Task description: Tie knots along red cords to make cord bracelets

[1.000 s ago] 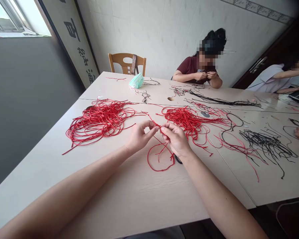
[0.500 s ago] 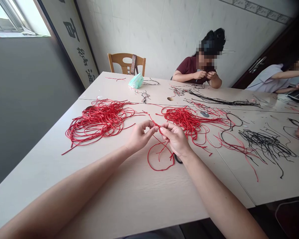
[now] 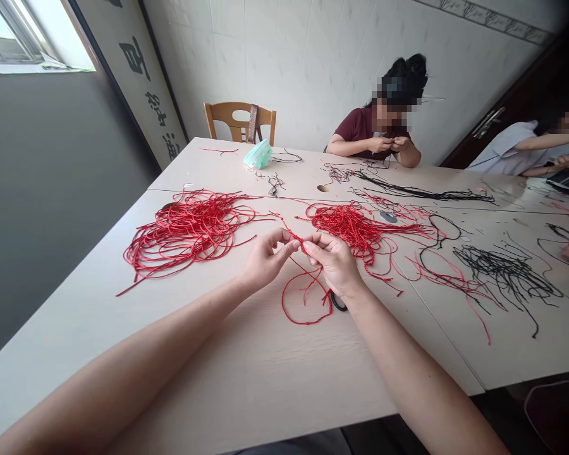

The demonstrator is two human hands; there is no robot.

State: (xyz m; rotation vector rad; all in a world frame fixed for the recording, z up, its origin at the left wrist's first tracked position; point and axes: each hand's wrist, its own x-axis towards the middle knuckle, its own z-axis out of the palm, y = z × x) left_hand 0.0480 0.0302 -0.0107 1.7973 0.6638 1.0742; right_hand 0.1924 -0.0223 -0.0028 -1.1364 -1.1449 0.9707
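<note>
Between my two hands a red braided cord point(image 3: 307, 321) is pinched, its loop hanging down to the tabletop. My left hand point(image 3: 269, 256) grips it with thumb and forefinger. Close beside, touching or nearly so, my right hand point(image 3: 332, 260) pinches the same cord; the exact spot is partly covered by fingers. Under my right wrist shows a black ring-shaped handle point(image 3: 338, 302), the rest of it hidden. To the left lies a loose heap of red cords point(image 3: 189, 234). Just beyond my right hand is a pile of red braided cords point(image 3: 346, 221).
Black cords point(image 3: 507, 272) lie tangled on the right, and a long black bundle point(image 3: 427, 189) stretches across the far side. A pale green plastic packet point(image 3: 258, 155) sits near the wooden chair point(image 3: 239, 120). A metal disc point(image 3: 389, 217) lies mid-table. Two people point(image 3: 360, 133) work opposite.
My hands keep nearly the same pose on the red cord, and its hanging loop has barely shifted. The view has moved very slightly. The person at far right has moved a hand.
</note>
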